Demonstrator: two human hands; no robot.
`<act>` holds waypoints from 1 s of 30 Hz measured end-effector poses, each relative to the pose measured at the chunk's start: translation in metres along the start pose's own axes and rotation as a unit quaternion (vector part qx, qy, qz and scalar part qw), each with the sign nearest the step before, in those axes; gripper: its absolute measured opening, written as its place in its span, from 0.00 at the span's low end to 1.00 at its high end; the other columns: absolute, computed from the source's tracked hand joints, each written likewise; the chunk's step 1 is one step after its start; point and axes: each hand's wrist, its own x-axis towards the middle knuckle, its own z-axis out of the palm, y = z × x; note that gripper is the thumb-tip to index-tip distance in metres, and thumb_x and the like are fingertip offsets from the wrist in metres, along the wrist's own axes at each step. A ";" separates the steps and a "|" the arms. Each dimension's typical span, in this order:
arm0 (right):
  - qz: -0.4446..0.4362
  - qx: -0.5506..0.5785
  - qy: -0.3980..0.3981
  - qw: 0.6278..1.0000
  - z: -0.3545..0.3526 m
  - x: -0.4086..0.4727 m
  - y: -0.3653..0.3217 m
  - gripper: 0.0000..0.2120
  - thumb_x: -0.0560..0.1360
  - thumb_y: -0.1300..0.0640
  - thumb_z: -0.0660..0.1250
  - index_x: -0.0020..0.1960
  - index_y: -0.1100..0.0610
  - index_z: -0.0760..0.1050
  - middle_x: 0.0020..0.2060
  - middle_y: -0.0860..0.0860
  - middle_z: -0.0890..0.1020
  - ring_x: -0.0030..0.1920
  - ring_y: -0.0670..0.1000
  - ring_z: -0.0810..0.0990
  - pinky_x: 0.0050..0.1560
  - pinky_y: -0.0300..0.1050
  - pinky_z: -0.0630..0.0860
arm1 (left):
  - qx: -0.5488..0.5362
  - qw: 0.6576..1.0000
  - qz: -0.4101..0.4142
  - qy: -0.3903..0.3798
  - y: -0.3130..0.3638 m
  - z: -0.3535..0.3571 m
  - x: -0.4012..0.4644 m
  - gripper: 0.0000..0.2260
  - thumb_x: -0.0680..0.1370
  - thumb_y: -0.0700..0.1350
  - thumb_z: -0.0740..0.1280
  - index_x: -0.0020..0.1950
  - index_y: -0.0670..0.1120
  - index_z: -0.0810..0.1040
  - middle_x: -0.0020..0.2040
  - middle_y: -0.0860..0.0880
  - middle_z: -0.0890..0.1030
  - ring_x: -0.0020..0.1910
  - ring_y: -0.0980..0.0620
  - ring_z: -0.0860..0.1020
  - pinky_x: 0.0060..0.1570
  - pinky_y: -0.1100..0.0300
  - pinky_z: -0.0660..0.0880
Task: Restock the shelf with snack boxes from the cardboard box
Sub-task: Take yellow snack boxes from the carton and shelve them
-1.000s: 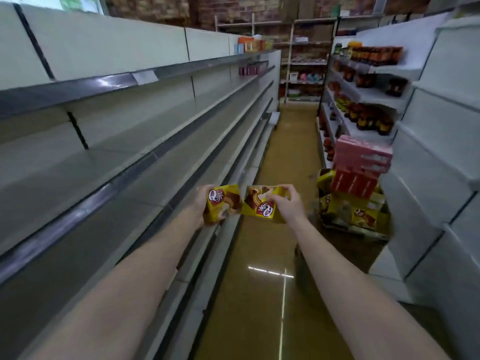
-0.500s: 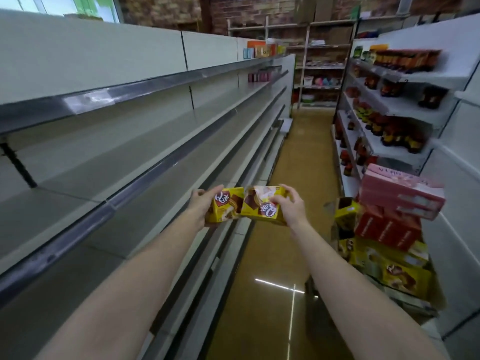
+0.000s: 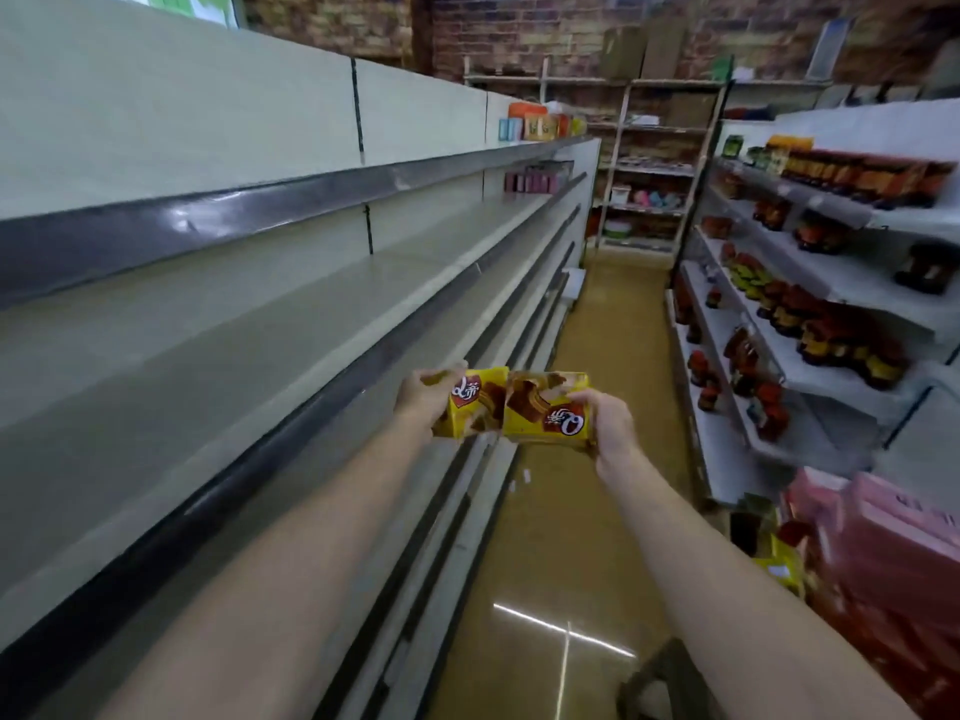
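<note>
Two yellow snack boxes with a chocolate cake picture are held side by side out in front of me. My left hand (image 3: 423, 397) grips the left snack box (image 3: 475, 405). The right snack box (image 3: 545, 410), turned upside down, is in my right hand (image 3: 610, 428). Both boxes hover above the front edges of the lower left shelves (image 3: 291, 330), which are long, grey and bare here. At the lower right stands a stack of pink and red boxes (image 3: 893, 553) with more yellow snack boxes (image 3: 784, 566) beneath; the cardboard box itself is not clearly visible.
The right-hand shelves (image 3: 810, 356) carry jars and bottles. A yellow-brown floor aisle (image 3: 613, 381) runs ahead to a back rack (image 3: 649, 163) against a brick wall. Small packs (image 3: 535, 176) sit at the far end of the left shelves.
My view has swung left and up along the aisle, so the stack at the right has slid toward the lower right corner. Both hands still hold the boxes together, now raised slightly nearer the shelf.
</note>
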 end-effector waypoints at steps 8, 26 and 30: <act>-0.029 0.103 0.013 0.994 0.033 0.133 -0.049 0.15 0.59 0.61 0.70 0.45 0.62 0.80 0.43 0.61 0.84 0.38 0.59 0.83 0.40 0.51 0.80 | 0.166 0.977 0.135 0.009 0.075 0.067 0.107 0.35 0.65 0.71 0.69 0.59 0.47 0.70 0.56 0.46 0.78 0.54 0.45 0.78 0.57 0.45 0.77; -0.028 0.042 -0.220 0.974 0.174 0.446 -0.131 0.26 0.58 0.60 0.78 0.54 0.55 0.73 0.52 0.60 0.83 0.48 0.58 0.84 0.44 0.51 0.80 | 0.036 0.955 0.136 0.262 0.185 0.115 0.357 0.31 0.62 0.66 0.77 0.52 0.45 0.77 0.47 0.48 0.83 0.44 0.51 0.80 0.44 0.64 0.78; -0.021 0.010 -0.289 0.957 0.208 0.492 -0.135 0.25 0.65 0.65 0.77 0.59 0.61 0.75 0.49 0.60 0.84 0.47 0.59 0.84 0.47 0.53 0.81 | 0.069 0.932 0.108 0.339 0.191 0.099 0.391 0.35 0.63 0.72 0.72 0.54 0.45 0.78 0.53 0.46 0.83 0.50 0.46 0.81 0.55 0.51 0.79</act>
